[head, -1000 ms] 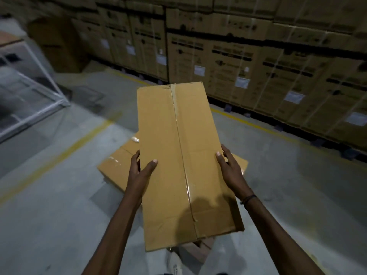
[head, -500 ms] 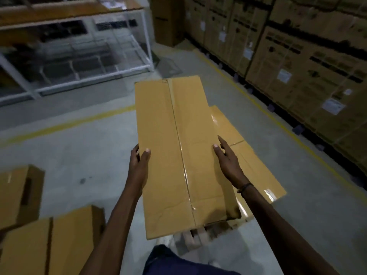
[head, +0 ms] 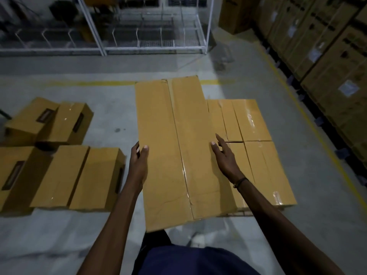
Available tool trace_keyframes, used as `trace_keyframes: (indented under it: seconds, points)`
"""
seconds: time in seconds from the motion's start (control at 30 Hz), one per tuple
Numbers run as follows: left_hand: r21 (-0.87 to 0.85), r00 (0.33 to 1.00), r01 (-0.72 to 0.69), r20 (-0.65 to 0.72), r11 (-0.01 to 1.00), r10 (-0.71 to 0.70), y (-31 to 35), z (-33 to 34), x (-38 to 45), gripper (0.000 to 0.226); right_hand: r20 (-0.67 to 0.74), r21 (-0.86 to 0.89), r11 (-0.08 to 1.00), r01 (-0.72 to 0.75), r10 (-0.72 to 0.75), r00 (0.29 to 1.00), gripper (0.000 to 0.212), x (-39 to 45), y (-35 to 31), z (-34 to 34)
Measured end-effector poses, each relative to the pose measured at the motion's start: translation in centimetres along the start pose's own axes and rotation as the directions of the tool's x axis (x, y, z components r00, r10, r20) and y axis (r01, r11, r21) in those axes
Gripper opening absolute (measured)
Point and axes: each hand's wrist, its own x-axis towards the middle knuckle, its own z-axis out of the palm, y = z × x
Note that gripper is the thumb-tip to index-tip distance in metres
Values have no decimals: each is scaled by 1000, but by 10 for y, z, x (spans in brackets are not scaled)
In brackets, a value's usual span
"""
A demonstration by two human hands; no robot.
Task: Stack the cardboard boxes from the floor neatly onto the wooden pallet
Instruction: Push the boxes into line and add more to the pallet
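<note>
Cardboard box, no legible print

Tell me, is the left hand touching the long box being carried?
Touching. The head view shows the left hand gripping the left edge of the long box, thumb lying on its top face, fingers wrapped round the side.
</note>
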Motion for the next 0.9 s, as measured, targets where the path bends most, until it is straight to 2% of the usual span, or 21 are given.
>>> trace_keyframes:
  seconds: [0.27,0.43,0.63,0.9]
  points:
    - [30,999,32,17,999,-32,-37,-34,-26,60,-8,-14,1000,-9,9,1000,53,-47,29,30]
    - [36,994,95,57,995,-97,-69,-42,-24,64,-6,16,997,-77,77,997,43,-66,55,40]
    - [38,985,122,116,992,-125,-87,-16,-24,64,-41,-15,992,-128,127,991,53,-73,68,20]
    - [56,985,138,101,989,-143,-136,34,1,57,55,-77,983,-166,170,984,52,-25,122,-13]
